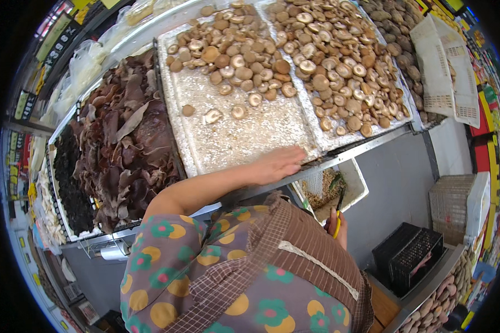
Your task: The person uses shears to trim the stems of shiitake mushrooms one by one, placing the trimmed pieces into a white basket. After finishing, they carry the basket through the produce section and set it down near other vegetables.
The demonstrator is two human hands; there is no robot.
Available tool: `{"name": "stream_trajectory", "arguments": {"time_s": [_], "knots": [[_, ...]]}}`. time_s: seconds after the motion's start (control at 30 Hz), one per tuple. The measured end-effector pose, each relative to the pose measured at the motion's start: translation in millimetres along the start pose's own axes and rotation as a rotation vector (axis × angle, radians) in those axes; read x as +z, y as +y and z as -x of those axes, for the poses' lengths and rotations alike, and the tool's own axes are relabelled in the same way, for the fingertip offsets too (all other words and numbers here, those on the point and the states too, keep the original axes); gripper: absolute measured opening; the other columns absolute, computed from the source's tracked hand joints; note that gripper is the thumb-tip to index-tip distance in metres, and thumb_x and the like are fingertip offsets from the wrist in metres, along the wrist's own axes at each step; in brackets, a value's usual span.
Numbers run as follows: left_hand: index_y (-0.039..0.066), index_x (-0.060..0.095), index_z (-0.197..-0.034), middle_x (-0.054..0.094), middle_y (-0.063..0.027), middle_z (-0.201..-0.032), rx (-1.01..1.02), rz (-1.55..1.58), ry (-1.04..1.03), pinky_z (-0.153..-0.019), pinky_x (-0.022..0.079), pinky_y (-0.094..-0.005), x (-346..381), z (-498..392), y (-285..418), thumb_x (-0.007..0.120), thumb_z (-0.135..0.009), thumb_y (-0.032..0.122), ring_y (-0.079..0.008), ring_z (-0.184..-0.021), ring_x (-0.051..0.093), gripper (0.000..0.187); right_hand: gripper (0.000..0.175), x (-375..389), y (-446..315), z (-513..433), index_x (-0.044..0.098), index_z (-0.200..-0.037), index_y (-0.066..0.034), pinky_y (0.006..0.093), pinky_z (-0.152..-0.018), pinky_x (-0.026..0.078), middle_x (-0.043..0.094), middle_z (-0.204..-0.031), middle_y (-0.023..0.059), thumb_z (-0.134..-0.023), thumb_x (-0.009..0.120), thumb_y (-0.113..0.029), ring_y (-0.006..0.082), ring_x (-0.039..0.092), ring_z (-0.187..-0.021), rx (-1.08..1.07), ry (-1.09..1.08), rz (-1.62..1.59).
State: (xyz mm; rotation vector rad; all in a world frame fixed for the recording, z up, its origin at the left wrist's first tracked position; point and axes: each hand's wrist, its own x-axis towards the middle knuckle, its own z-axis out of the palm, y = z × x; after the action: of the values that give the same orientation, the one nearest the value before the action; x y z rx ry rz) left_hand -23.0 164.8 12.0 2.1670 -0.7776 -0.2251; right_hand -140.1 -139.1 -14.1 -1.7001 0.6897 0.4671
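Observation:
My left hand (pixel 281 164) lies palm down, slightly blurred, at the near edge of a white foam tray (pixel 233 133). It holds nothing that I can see. Shiitake mushrooms (pixel 241 62) are heaped in the far half of this tray, with a few loose ones nearer. Down at my right side, my right hand (pixel 341 229) grips scissors with yellow handles (pixel 337 224), their dark blades pointing up. Beyond the blades stands a white foam box (pixel 354 187), holding small brown pieces (pixel 325 195). My apron partly hides the right hand.
More shiitake (pixel 346 75) fill the adjoining tray to the right. Dark wood ear mushrooms (pixel 125 145) are piled at left. A metal rail (pixel 341 157) edges the stand. A white plastic basket (pixel 446 70), a black crate (pixel 408 258) and stacked pale crates (pixel 452 204) stand at right.

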Motion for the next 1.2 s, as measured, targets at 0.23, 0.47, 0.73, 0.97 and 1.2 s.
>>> {"name": "stream_trajectory", "arguments": {"time_s": [0.23,0.47,0.73,0.97,1.2], "knots": [[-0.003,0.042,-0.127,0.033,-0.0309,-0.142,-0.754,-0.623,0.074,-0.112,0.026,-0.0492,-15.1,81.8,-8.4,0.042,-0.093,0.043,-0.0408,-0.135,0.032,0.057,0.033,-5.9,25.5,-5.3,0.048,-0.085,-0.0079,0.0257,-0.041,0.032,0.043,-0.058,-0.0016,-0.097,0.054,-0.038,0.0089,0.042,-0.044,-0.057,-0.049,0.030],[-0.002,0.023,-0.147,0.014,-0.0213,-0.157,-0.898,-0.361,0.256,-0.118,0.011,-0.0492,-16.1,96.0,-13.5,0.037,-0.096,0.050,-0.0332,-0.147,0.012,0.073,0.035,-3.7,24.9,-13.5,0.049,-0.085,-0.0061,0.0263,-0.041,0.033,0.045,-0.059,-0.0003,-0.098,0.053,-0.039,0.0093,0.042,-0.045,-0.074,-0.036,0.017],[-0.003,0.028,-0.145,0.022,-0.0232,-0.154,-0.335,-0.420,-0.209,-0.117,0.015,-0.0477,7.7,86.4,-15.6,0.040,-0.098,0.047,-0.0350,-0.145,0.016,0.070,0.039,-5.4,32.7,-3.8,0.049,-0.083,-0.0069,0.0277,-0.046,0.037,0.047,-0.065,0.0001,-0.096,0.055,-0.043,0.0103,0.045,-0.051,-0.031,-0.055,0.067],[0.000,0.032,-0.144,0.028,-0.0216,-0.152,-0.105,-0.254,0.000,-0.117,0.020,-0.0424,29.4,-16.2,-14.7,0.039,-0.098,0.049,-0.0338,-0.143,0.024,0.068,0.034,2.8,30.7,6.5,0.048,-0.086,-0.0088,0.0265,-0.048,0.033,0.044,-0.064,-0.0027,-0.097,0.056,-0.040,0.0083,0.042,-0.054,-0.011,-0.053,0.013],[0.005,0.040,-0.142,0.041,-0.0165,-0.146,-0.126,-0.116,-0.203,-0.114,0.029,-0.0397,2.8,15.1,-24.4,0.042,-0.099,0.044,-0.0309,-0.138,0.036,0.059,0.029,1.4,38.6,16.9,0.049,-0.087,-0.0080,0.0258,-0.043,0.032,0.044,-0.062,-0.0032,-0.096,0.059,-0.034,0.0076,0.041,-0.049,0.048,0.002,-0.213]]}}
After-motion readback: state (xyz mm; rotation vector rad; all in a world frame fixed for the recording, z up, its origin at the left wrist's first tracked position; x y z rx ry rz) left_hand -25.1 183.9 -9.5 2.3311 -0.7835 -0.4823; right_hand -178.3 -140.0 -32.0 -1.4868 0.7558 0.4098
